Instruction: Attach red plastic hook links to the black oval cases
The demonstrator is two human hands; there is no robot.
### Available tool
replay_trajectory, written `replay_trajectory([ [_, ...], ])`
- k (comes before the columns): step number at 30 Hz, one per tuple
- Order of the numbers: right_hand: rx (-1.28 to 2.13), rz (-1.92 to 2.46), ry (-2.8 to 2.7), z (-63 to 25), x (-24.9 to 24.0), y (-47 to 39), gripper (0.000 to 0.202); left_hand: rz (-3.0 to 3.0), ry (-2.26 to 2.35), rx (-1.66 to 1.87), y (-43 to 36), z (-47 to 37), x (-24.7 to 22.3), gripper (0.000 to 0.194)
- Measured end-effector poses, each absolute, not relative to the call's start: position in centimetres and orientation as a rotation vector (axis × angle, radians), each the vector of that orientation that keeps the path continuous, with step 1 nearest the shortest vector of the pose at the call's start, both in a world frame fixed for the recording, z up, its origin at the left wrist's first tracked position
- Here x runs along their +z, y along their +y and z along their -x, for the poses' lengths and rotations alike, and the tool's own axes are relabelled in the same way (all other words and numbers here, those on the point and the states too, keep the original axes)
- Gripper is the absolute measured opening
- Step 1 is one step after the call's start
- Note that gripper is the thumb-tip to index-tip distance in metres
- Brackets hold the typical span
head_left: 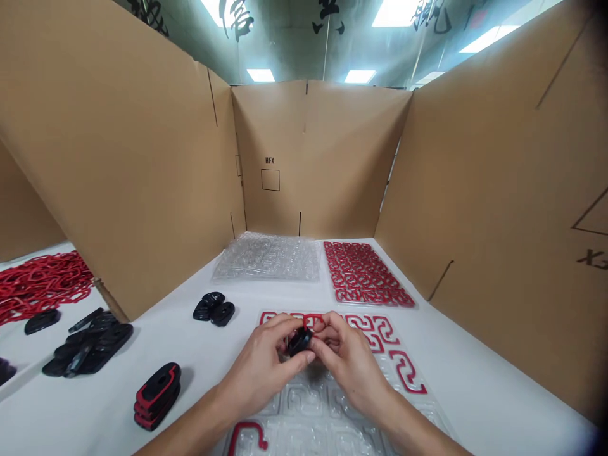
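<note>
Over a clear plastic tray (311,437), my left hand (256,361) pinches a small black plastic part (299,342) between thumb and fingers. My right hand (354,364) is closed at the part's right side, with its fingers on a thin red strip (312,318) along the top. The strip touches or lies very near the black part; the fingertips hide how far it sits in it. More bent red strips (407,372) lie in the tray's far and right pockets, and one red strip (247,430) is at its near left corner.
Left of the tray stands a stack of black parts with red edging (158,396). Loose black parts (213,308) and a larger black pile (88,345) lie farther left. Behind are stacked clear trays (268,256) and a filled red-strip tray (365,272). Cardboard walls (323,158) enclose three sides.
</note>
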State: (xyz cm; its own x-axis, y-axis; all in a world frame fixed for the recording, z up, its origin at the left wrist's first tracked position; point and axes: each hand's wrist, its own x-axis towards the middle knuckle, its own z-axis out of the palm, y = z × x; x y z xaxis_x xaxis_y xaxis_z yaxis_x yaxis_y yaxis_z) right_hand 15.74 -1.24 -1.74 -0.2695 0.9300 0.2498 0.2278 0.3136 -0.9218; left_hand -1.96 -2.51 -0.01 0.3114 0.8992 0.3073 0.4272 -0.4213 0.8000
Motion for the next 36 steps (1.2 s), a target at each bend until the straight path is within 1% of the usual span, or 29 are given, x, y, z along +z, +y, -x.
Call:
replay_trajectory([
  [4,1.112,1.025,-1.660,-15.7,-2.1,-1.2,0.014,-1.991,1.147,1.020,-2.7,1.9,0.0,0.019],
  [10,1.269,0.933,-1.630,-15.7,-1.0,-1.6,0.025,-1.916,1.173,1.118,-2.2,2.2,0.2,0.022],
  [13,1.261,0.948,-1.569,-16.0,-0.5,-1.5,0.029,-1.746,1.099,1.091,-1.7,2.2,0.2,0.019],
  [17,1.179,0.945,-1.530,-16.1,-0.3,-1.2,0.032,-1.503,0.946,0.949,-1.4,2.0,0.2,0.018],
  [23,1.235,0.978,-1.487,-15.9,-0.9,-0.8,0.029,-1.316,0.875,0.935,-1.5,2.1,0.0,0.022],
  [28,1.036,1.056,-1.596,-16.2,-1.2,-0.5,0.028,-1.241,0.873,0.997,-1.6,2.0,0.3,0.019],
  [36,0.736,1.166,-1.854,-16.6,-1.3,-0.6,0.023,-1.114,0.837,0.959,-1.8,2.1,0.4,0.026],
])
